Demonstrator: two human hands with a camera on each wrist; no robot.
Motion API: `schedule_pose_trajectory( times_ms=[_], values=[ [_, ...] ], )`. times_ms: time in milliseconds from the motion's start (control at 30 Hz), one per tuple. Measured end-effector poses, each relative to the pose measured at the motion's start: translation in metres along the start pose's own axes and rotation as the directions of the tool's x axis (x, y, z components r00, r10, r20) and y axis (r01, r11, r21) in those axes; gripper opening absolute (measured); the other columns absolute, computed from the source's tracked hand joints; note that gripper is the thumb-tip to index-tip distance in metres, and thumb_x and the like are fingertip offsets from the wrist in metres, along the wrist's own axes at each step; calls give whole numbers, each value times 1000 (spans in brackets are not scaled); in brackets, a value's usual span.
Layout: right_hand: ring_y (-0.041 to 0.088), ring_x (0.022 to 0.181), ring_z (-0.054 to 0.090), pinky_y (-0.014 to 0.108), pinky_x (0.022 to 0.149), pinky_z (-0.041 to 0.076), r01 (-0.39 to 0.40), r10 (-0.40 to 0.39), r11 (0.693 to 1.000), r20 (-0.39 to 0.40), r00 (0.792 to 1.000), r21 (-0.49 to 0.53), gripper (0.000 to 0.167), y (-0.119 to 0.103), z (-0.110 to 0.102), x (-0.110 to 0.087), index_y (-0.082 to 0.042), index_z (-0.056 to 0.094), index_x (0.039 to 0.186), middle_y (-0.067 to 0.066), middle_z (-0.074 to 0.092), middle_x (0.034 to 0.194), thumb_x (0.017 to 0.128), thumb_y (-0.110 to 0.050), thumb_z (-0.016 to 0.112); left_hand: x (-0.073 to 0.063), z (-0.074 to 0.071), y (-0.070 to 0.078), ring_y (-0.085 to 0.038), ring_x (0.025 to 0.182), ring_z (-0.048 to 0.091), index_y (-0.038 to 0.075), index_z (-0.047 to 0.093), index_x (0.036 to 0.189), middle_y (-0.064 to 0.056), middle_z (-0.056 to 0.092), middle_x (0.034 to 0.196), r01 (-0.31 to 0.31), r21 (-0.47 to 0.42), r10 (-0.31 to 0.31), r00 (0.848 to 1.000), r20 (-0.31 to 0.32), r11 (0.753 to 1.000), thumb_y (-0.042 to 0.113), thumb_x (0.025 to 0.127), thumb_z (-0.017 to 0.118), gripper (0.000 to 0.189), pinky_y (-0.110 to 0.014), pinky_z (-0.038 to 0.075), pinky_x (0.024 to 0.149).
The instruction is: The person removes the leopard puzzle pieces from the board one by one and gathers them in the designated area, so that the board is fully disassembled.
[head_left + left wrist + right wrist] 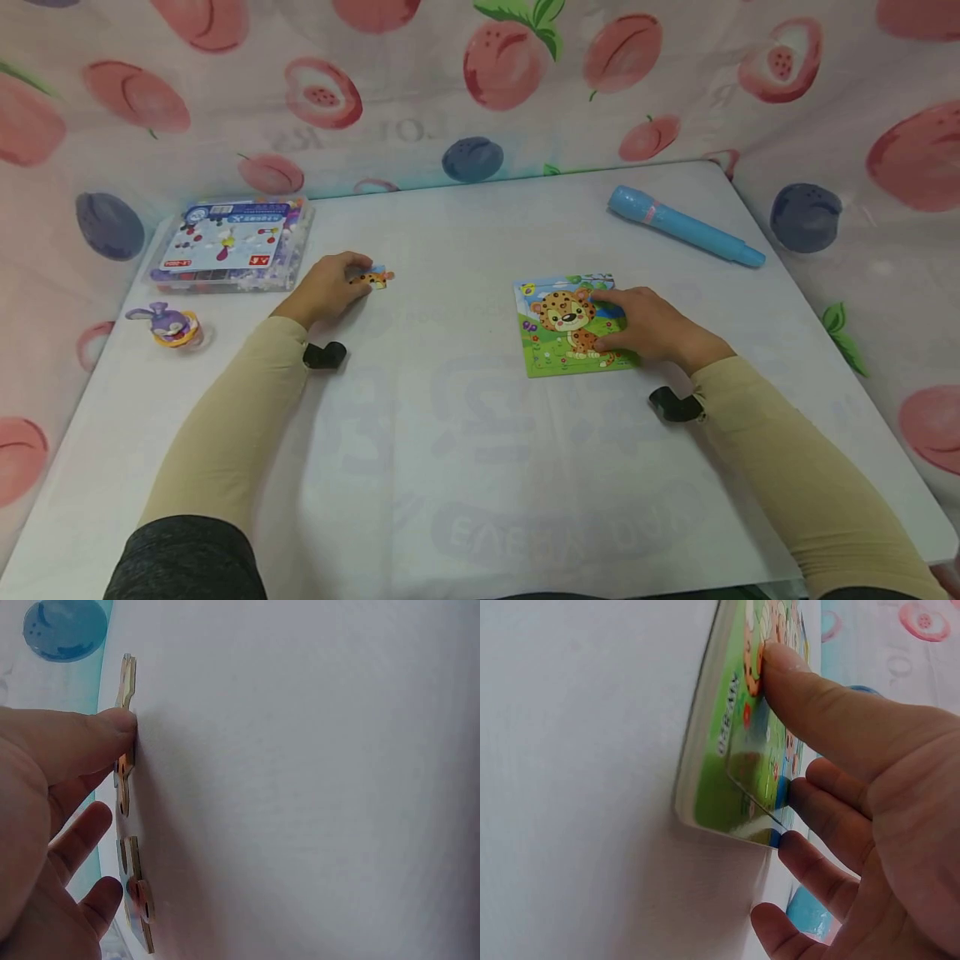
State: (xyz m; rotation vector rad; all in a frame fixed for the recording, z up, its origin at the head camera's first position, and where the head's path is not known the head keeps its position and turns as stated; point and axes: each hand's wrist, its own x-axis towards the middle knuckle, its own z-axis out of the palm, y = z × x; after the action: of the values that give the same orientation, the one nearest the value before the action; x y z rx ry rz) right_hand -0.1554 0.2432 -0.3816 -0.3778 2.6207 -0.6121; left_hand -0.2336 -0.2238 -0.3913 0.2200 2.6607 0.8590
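In the head view my left hand (330, 287) is at the left of the table, its thumb and index finger pinching a wooden jigsaw piece (377, 277) with leopard print. The left wrist view shows that piece (128, 675) edge-on under the thumb. Below it lies a second piece (139, 900), near the curled lower fingers. At right of centre, my right hand (652, 325) rests its thumb and fingertips on a square leopard puzzle board (543, 354). Up close, the thumb touches the board's printed face (712, 799), with the other fingers spread along its far side.
A clear plastic case (225, 242) with a printed label stands at the back left. In front of it sits a small purple rabbit toy (172, 325). A blue tube-shaped object (686, 227) lies at the back right. A fruit-patterned curtain (420, 92) hangs behind the white table (465, 483).
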Motion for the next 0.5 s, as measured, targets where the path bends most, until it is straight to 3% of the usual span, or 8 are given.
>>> schedule_pose_trajectory(
  times_ms=[167, 300, 500],
  values=[
    [47, 137, 30, 61, 111, 27, 1, -1, 1000, -4, 1000, 0, 78, 1, 2, 0, -2, 38, 153, 29, 40, 149, 89, -27, 77, 0, 1, 0, -38, 143, 31, 2, 51, 141, -20, 47, 147, 5, -8, -5, 1000, 2, 1000, 14, 99, 62, 44, -52, 22, 117],
    [46, 138, 30, 61, 111, 26, -7, 7, 1000, -9, 1000, 1, 79, 1, 2, 0, -2, 38, 153, 28, 40, 149, 89, -27, 78, 0, 1, 1, -38, 143, 31, 1, 50, 142, -21, 47, 147, -25, -1, 25, 1000, -14, 1000, 15, 98, 63, 48, -52, 22, 116],
    [46, 139, 29, 64, 111, 25, -7, 7, 1000, -40, 999, -14, 80, 1, 4, -1, -3, 39, 153, 28, 40, 149, 89, -30, 78, 1, 6, 24, -39, 141, 34, 1, 53, 142, -21, 49, 145, -104, 51, 107, 993, -47, 993, 16, 94, 68, 52, -53, 24, 116]
  ],
)
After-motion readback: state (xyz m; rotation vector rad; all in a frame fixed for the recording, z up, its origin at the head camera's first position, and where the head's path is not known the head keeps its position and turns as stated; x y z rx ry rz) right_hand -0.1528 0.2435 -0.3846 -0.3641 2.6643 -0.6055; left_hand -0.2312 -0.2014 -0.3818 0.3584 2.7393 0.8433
